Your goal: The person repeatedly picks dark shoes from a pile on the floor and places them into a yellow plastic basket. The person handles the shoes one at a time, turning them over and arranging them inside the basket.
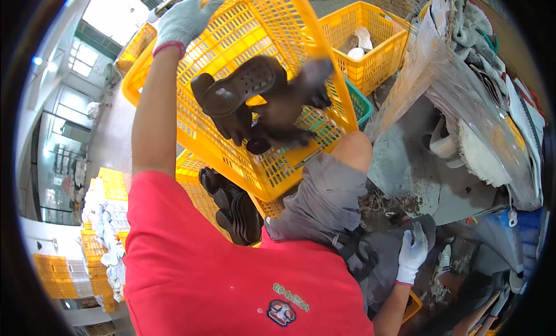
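One left hand (184,23) grips the tilted crate (234,43) of clogs (250,84), seemingly a tipping step next calling for steadiness; right hand (413,253) uncurled, empty.

rightmost dark shoe (315,76) blurred, yellow crate (311,26) cut off at top

We see a tilted yellow crate (343,98) carrying a loose heap of dark clogs (231,96), some blurred. Beneath it, a second yellow crate (188,168) bears a row of dark footwear (237,206) (nested too tightly for us to count). Farther off, a third yellow crate (370,70) holds white pieces (356,53).
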Motion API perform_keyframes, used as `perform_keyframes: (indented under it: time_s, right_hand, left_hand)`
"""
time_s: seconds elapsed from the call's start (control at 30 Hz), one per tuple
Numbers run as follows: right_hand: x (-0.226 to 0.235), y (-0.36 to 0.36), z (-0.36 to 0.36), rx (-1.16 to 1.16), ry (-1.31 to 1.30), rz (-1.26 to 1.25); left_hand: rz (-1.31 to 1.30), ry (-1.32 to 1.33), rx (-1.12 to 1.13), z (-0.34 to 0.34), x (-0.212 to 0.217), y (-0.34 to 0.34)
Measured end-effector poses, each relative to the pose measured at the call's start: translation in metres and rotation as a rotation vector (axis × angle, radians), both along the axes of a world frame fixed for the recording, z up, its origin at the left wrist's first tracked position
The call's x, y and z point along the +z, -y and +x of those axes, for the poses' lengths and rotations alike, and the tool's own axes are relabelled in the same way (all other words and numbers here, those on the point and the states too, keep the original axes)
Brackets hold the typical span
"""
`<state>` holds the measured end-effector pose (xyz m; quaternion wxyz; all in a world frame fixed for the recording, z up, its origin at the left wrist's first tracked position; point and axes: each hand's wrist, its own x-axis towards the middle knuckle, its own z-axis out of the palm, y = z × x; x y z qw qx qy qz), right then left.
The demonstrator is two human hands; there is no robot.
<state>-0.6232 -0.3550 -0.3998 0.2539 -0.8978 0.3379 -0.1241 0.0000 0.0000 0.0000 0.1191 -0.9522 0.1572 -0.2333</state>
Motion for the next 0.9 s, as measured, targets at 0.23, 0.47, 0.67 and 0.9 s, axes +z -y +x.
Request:
perform_keyframes:
  time_s: [0.23, 0.47, 0.67, 0.9]
  right_hand:
    - [0.018, 0.002, 0.008, -0.036, -0.022, -0.047]
    - [0.02, -0.011, 0.033, -0.048, -0.207, -0.034]
    - [0.045, -0.032, 0.033, -0.04, -0.117, 0.364]
    - [0.051, -0.053, 0.029, -0.05, -0.169, 0.256]
  left_hand:
    - [-0.094, -0.135, 0.046, 0.134, -0.062, -0.053]
    - [-0.224, -0.217, -0.504, 0.031, -0.185, -0.004]
    - [-0.135, -0.981, -0.279, -0.118, -0.336, 0.031]
    - [-0.013, -0.593, -0.799, -0.151, -0.385, 0.034]
